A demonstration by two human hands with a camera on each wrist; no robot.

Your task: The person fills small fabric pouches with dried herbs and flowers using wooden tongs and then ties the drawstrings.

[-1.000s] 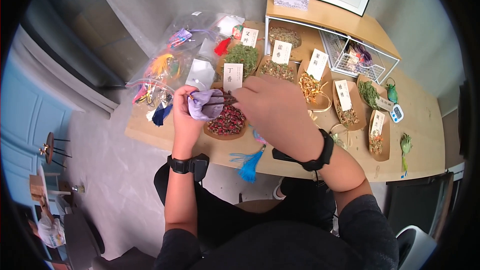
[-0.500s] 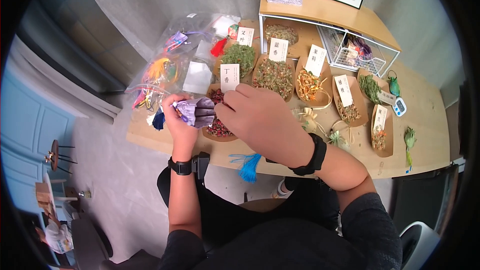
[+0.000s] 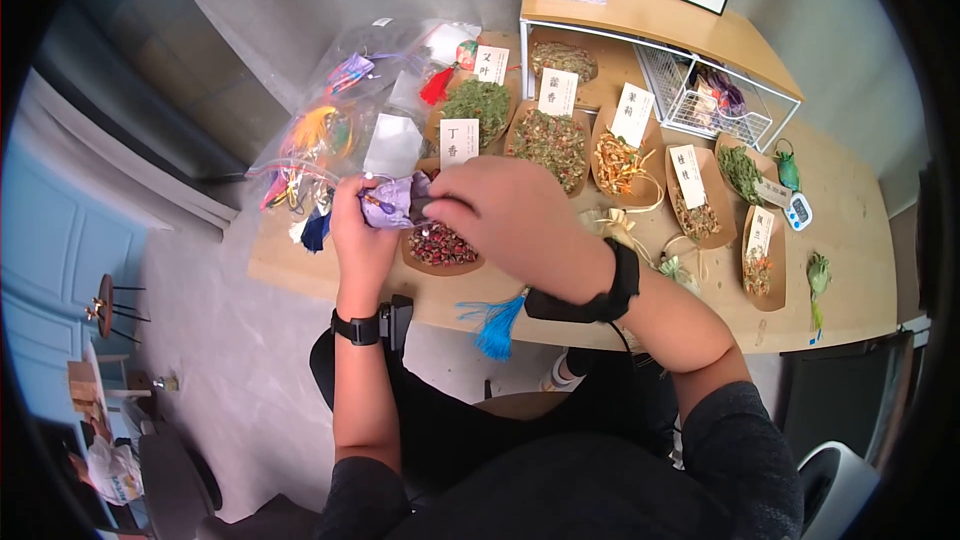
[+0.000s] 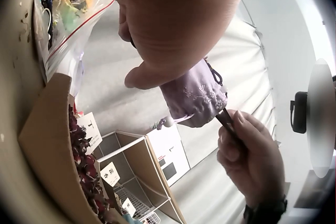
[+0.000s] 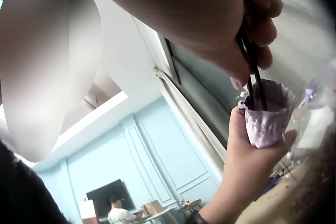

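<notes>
My left hand (image 3: pixel 361 237) grips a small purple embroidered pouch (image 3: pixel 398 202), its mouth turned toward my right hand. In the right wrist view the pouch (image 5: pixel 265 124) is held open and upright. My right hand (image 3: pixel 520 220) pinches dark thin tongs or tweezers (image 5: pixel 253 71), whose tips reach inside the pouch. The left wrist view also shows the dark tool (image 4: pixel 229 126) entering the pouch (image 4: pixel 194 96). Below the hands is a paper tray of dried red buds (image 3: pixel 443 248). What the tips hold inside is hidden.
Several paper trays of dried herbs (image 3: pixel 548 145) with labels stand across the table (image 3: pixel 840 270). Plastic bags with tassels (image 3: pixel 318 130) lie at the left. A wooden shelf (image 3: pixel 640 15) with wire baskets stands behind. A blue tassel (image 3: pixel 495 325) hangs at the front edge.
Compared with half a second ago, both hands are slightly higher. The pouch's mouth has turned, and my right hand and the tool have tilted with it.
</notes>
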